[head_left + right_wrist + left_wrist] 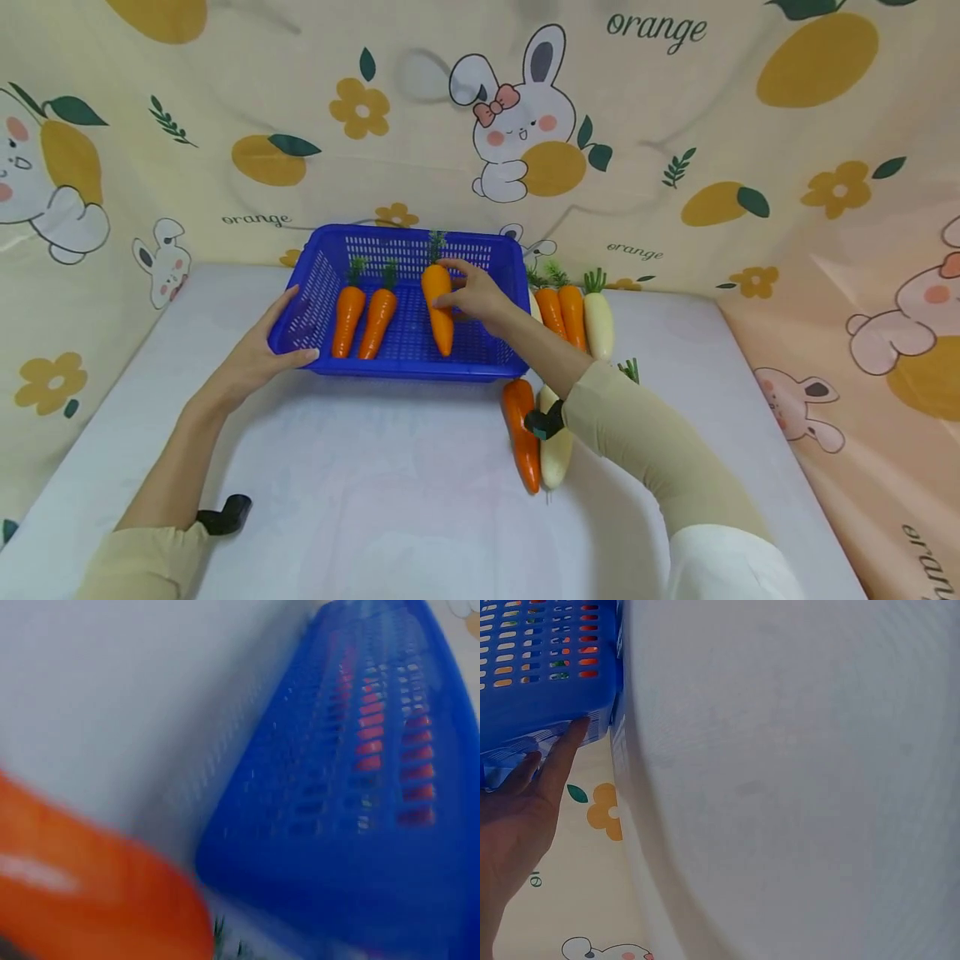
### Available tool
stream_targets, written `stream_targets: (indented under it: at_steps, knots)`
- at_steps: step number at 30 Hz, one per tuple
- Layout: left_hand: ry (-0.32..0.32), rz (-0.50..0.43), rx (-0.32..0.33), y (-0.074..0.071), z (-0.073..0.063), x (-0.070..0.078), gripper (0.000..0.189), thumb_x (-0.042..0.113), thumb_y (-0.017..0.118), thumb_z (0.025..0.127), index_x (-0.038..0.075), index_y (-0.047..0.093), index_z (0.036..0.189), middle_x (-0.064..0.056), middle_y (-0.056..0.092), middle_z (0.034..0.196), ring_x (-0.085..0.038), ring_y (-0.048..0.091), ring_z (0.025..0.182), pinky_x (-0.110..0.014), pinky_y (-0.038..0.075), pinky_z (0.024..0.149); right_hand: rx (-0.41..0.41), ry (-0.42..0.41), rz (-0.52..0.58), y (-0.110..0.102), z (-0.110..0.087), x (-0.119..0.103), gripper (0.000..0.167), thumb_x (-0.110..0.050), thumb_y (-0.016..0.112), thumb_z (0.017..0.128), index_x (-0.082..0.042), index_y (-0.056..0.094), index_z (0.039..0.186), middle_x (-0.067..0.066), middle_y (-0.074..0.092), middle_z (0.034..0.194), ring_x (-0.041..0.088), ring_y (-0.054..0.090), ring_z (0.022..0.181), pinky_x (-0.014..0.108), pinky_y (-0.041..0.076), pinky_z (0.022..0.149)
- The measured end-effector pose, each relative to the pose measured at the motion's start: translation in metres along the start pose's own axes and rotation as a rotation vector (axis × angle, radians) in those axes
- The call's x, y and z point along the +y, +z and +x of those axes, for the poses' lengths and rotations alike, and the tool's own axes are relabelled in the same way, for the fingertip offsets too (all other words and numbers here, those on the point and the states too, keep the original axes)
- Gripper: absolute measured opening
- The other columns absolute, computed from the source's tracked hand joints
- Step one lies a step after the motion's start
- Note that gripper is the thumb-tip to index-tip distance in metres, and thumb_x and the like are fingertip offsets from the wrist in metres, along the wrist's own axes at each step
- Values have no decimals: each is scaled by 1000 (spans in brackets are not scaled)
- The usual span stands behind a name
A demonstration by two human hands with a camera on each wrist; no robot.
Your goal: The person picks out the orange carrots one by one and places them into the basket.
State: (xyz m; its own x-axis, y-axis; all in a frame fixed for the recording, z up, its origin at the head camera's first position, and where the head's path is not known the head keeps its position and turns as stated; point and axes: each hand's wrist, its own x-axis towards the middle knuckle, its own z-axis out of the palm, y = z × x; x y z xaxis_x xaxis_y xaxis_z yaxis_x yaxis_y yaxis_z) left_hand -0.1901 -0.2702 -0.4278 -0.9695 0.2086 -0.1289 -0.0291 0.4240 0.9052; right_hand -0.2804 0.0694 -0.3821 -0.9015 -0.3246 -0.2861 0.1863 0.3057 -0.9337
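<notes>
A blue plastic basket (pixel 420 368) with slotted walls stands at the back of the table. My left hand (pixel 251 354) spans its front left corner, thumb by the front rim and fingers along the left side. In the left wrist view those fingers (pixel 559 761) lie straight against the outer wall. Inside the basket, my right hand (pixel 480 293) pinches an orange carrot (pixel 437 287) with a green top between thumb and fingers. Two more carrots, one at the far left (pixel 347 321) and one beside it (pixel 378 321), lie in the basket's left half.
Right of the basket lie more carrots (pixel 573 317) and a white radish (pixel 598 327), partly behind my right arm. Nearer me, another carrot (pixel 521 433) lies beside a white radish (pixel 555 454). A printed cloth (pixel 345 183) hangs behind the white table (pixel 360 467).
</notes>
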Motion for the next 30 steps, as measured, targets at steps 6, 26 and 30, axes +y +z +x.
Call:
stream_targets:
  at_steps: [6, 26, 30]
  knots:
    - [6, -13, 0, 1, 0, -2, 103, 23, 72, 91, 36, -3, 160, -11, -8, 167, -43, -2, 150, -69, 4, 115, -23, 81, -5, 25, 16, 3, 72, -2, 72, 88, -21, 42, 151, 18, 53, 135, 31, 60, 114, 46, 56, 91]
    - [14, -23, -14, 2, -3, 2, 98, 25, 70, 93, 39, -2, 159, -11, -8, 167, -42, -4, 150, -70, 5, 114, -226, 55, 24, 48, 40, 23, 85, 7, 71, 87, -16, 30, 158, 27, 49, 136, 32, 63, 112, 41, 54, 95]
    - [14, -25, -13, 1, -5, 3, 99, 23, 70, 93, 39, -2, 159, -11, -7, 167, -43, -3, 150, -70, 5, 114, -238, 36, 25, 40, 34, 19, 81, 4, 70, 89, -14, 31, 157, 26, 45, 142, 34, 59, 118, 46, 51, 98]
